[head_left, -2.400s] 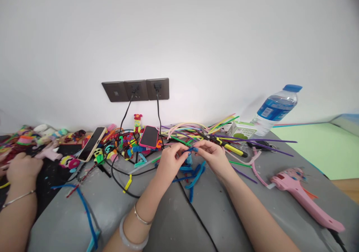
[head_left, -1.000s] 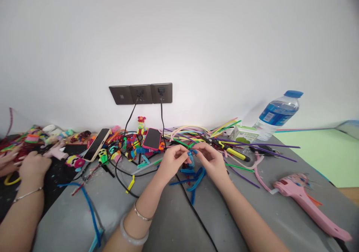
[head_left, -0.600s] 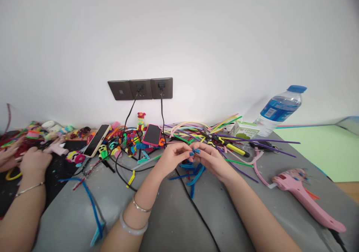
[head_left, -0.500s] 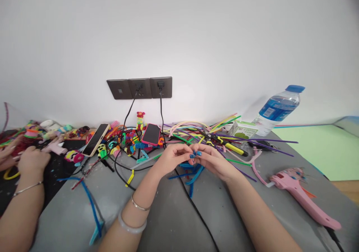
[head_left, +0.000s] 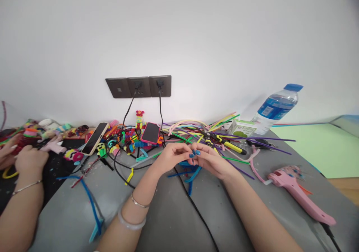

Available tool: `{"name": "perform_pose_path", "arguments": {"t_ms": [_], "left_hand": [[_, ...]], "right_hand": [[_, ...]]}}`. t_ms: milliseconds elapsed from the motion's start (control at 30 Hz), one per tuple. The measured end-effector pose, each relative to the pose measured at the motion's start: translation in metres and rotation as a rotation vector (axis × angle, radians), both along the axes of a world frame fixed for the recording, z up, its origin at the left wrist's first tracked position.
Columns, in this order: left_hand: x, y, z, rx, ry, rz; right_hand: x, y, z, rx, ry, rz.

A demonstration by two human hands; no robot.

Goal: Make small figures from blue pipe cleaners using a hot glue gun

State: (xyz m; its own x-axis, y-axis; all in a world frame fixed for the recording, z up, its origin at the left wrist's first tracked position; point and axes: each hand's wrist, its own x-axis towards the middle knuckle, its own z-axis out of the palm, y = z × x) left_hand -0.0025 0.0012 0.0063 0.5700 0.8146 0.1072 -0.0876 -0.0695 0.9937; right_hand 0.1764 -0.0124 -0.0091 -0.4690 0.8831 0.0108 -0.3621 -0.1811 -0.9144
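Note:
My left hand (head_left: 173,157) and my right hand (head_left: 212,161) meet above the middle of the grey table, thumbs and fingertips pinched together. Whatever sits between the fingertips is too small and hidden to name; the blue-painted nails make it harder to tell. Behind and below the hands lie several blue pipe cleaners (head_left: 194,175), partly covered by the right hand. A black cable (head_left: 193,203) runs over the table beneath them. Pliers with yellow-and-black handles (head_left: 230,145) rest just beyond my right hand.
A pink glue gun (head_left: 300,197) lies at the right, near a tilted water bottle (head_left: 277,108). Loose pipe cleaners (head_left: 190,126) pile along the wall. Phones (head_left: 151,133) and small figures lie left of them. Another person's hand (head_left: 30,160) works at the far left.
My hands keep the same pinch at nearly the same spot. The whole view has shifted slightly; nothing has visibly been picked up or put down.

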Motion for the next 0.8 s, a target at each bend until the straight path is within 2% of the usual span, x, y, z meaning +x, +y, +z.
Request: {"name": "perform_pose_path", "arguments": {"t_ms": [133,167,233,333,400,800], "left_hand": [[0.002,0.003,-0.004,0.17,0.114,0.339],[0.003,0.003,-0.004,0.21,0.162,0.403],[0.004,0.002,-0.005,0.274,0.241,0.479],[0.006,0.001,-0.006,0.33,0.294,0.504],[0.007,0.0,-0.006,0.359,0.312,0.495],[0.01,-0.002,-0.007,0.445,0.344,0.5]], "right_hand": [[-0.008,0.005,-0.012,0.358,-0.296,-0.566],[-0.009,0.005,-0.014,0.442,-0.38,-0.672],[-0.008,0.005,-0.014,0.592,-0.509,-0.775],[-0.007,0.003,-0.01,0.772,-0.598,-0.776],[-0.008,0.001,-0.007,0.826,-0.626,-0.758],[-0.01,0.001,-0.011,0.789,-0.577,-0.711]]}}
